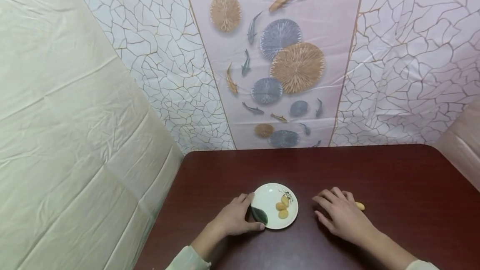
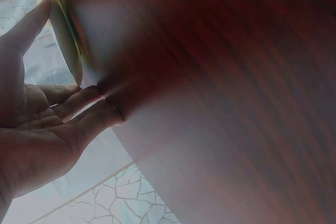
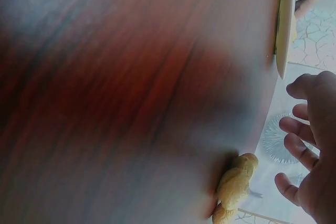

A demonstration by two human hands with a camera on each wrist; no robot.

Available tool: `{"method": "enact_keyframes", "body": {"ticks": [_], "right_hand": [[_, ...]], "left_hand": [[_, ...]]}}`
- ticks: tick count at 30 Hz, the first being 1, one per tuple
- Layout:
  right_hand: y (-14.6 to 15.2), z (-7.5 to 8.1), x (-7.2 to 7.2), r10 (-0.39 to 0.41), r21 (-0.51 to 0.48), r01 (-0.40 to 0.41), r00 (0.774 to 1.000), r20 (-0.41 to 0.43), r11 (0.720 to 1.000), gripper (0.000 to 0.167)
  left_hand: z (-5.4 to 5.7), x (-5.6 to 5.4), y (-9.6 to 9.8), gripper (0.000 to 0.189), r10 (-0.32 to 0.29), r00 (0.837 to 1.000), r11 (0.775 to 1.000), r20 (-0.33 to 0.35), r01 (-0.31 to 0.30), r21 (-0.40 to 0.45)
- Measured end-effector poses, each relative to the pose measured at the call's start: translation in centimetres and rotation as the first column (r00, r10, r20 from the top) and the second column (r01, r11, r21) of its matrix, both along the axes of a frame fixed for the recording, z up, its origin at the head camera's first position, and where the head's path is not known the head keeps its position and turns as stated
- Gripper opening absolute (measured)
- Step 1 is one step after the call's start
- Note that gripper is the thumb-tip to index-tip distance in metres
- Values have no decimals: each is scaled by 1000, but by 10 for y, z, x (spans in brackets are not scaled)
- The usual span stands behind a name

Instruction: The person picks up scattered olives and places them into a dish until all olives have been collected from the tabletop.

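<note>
My left hand (image 1: 234,216) holds a small round white plate (image 1: 264,199) by its left rim, thumb at the near edge and fingers at the far side. The plate has a dark green patch and a small dark plant print. Three yellow-tan oval pieces (image 1: 283,214) lie together on its right half. To the right of the plate, my right hand (image 1: 345,216) hovers low over the table, fingers apart and loosely bent, holding nothing. More yellow-tan lumps (image 3: 234,187) lie on the table beside it in the right wrist view; in the head view the hand mostly hides them.
The dark red-brown table (image 1: 318,170) has rounded far corners. Behind it hangs a patterned cloth (image 1: 296,68) with fish and round lily-pad shapes. A pale creased cloth (image 1: 75,116) slopes along the left side, and another pale cloth (image 1: 459,136) borders the right.
</note>
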State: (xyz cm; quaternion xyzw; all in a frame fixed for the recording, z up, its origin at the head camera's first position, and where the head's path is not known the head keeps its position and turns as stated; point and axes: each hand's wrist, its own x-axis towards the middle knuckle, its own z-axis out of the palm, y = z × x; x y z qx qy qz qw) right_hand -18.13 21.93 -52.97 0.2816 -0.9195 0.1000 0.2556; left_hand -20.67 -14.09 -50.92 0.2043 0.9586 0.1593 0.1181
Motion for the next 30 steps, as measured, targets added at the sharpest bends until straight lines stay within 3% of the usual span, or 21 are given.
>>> {"method": "enact_keyframes", "body": {"ticks": [12, 30], "right_hand": [[4, -4, -3, 14, 2, -14, 999, -48, 1000, 42], [7, -7, -4, -35, 29, 36, 999, -35, 999, 37]], "left_hand": [[0, 0, -1, 114, 2, 1000, 1000, -9, -2, 5], [-5, -1, -2, 113, 0, 1000, 1000, -14, 0, 12]]}}
